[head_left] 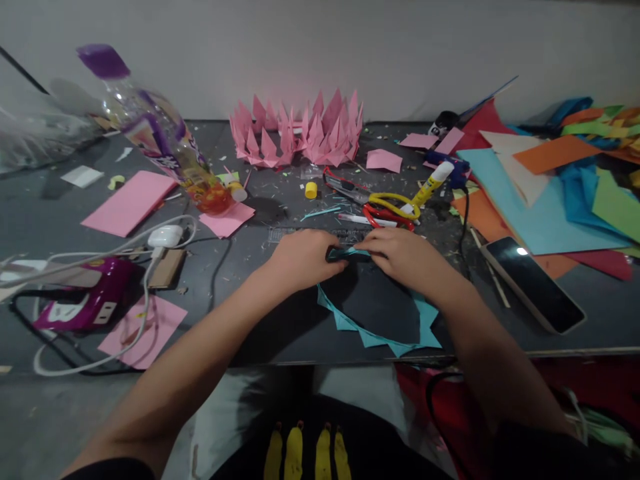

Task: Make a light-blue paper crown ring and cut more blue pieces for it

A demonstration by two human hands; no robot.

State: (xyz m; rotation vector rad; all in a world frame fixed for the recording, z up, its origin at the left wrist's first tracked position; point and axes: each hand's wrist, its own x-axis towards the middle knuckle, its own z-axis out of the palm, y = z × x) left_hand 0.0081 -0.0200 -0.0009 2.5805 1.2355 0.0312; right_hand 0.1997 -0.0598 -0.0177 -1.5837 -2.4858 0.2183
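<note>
A teal folded-paper chain (367,337) with pointed tips curves over the dark table near its front edge. At the chain's far side, my left hand (307,257) is closed on a small dark object, perhaps a clip or stapler, with teal paper at it. The fingers of my right hand (397,253) pinch the teal paper just to the right of that object. Behind my hands lies a clear ruler (277,235), partly covered by them.
Scissors (357,193), a glue stick (433,183) and its yellow cap (311,191) lie beyond my hands. Pink paper crowns (300,137) stand at the wall. A bottle (160,130) and cables are left; a phone (535,283) and coloured paper (540,207) are right.
</note>
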